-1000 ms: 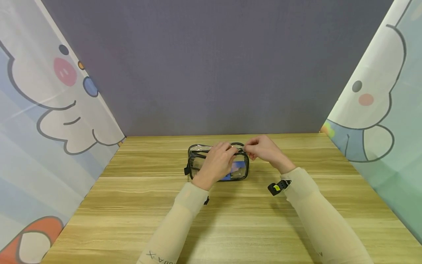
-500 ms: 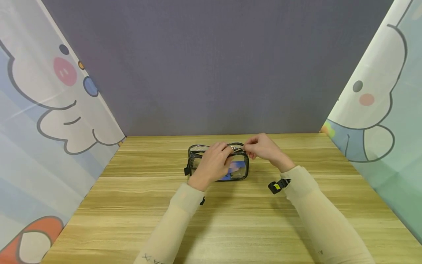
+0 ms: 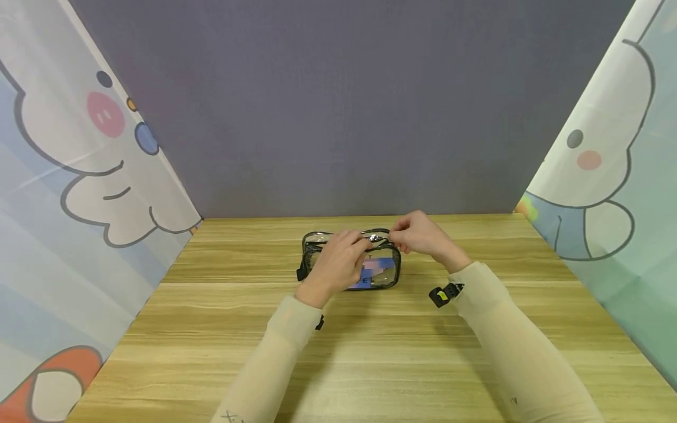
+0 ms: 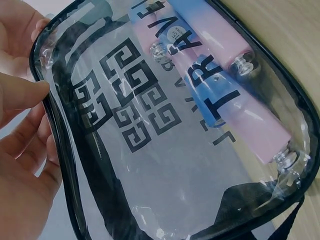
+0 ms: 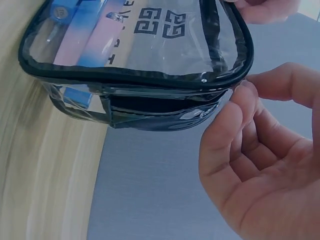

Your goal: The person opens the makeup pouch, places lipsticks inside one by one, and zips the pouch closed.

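Observation:
A clear zip pouch (image 3: 381, 271) with black piping stands on the table, its front printed with black lettering and a square pattern. Through the plastic show several pink-and-blue tubes (image 4: 255, 120) with clear ends. My left hand (image 3: 338, 261) lies over the pouch's top, gripping the black upper edge (image 4: 62, 145) between thumb and fingers; any zip slider there is hidden. At the right end of the top, my right hand (image 3: 420, 238) pinches the pouch's corner with thumb and forefinger; the exact bit between those fingertips is covered. The right wrist view shows the dark zip strip (image 5: 155, 104) along the top.
A wood-grain table (image 3: 402, 352) spreads around the pouch. Behind it rises a grey panel (image 3: 344, 106), with cartoon-printed curtains (image 3: 69, 176) on both sides. A black tab (image 3: 301, 274) sticks out from the pouch's left end.
My left hand has slid a little to the left along the pouch's top, showing more of its front and lettering. My right hand has stayed at the right corner, shifting only slightly.

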Tool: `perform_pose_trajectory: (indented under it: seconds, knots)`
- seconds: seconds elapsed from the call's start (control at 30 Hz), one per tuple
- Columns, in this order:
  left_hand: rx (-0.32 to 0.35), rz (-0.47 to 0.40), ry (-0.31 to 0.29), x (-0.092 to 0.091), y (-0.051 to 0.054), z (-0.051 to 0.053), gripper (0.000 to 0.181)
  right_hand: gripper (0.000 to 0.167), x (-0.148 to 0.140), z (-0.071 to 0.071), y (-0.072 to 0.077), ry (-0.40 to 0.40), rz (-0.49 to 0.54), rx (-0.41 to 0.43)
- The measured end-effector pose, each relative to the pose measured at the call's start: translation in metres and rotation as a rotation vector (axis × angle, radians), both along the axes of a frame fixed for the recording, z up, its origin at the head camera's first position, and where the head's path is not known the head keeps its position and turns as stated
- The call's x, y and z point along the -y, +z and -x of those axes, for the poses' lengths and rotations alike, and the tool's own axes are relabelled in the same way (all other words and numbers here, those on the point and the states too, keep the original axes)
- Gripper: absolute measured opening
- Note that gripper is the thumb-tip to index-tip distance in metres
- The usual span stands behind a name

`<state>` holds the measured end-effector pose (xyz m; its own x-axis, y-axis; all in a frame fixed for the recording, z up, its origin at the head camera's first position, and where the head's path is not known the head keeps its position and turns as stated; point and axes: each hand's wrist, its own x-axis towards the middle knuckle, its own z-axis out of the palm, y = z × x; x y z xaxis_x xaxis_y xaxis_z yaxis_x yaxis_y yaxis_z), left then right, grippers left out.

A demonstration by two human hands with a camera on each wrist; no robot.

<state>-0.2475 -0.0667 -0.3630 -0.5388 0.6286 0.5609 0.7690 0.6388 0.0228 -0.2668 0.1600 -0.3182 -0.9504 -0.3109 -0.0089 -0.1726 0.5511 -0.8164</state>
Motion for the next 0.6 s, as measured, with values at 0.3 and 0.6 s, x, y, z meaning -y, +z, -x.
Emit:
perform_pose_trajectory:
  seconds: [0.3, 0.6]
  knots:
    - [0.014, -0.028, -0.016, -0.001, 0.000, 0.000, 0.013, 0.018, 0.009, 0.002, 0.008, 0.039, -0.092, -0.036]
    - [0.029, -0.028, -0.023, 0.000, 0.000, 0.001, 0.015, 0.020, 0.009, 0.005, 0.009, 0.069, -0.066, -0.021]
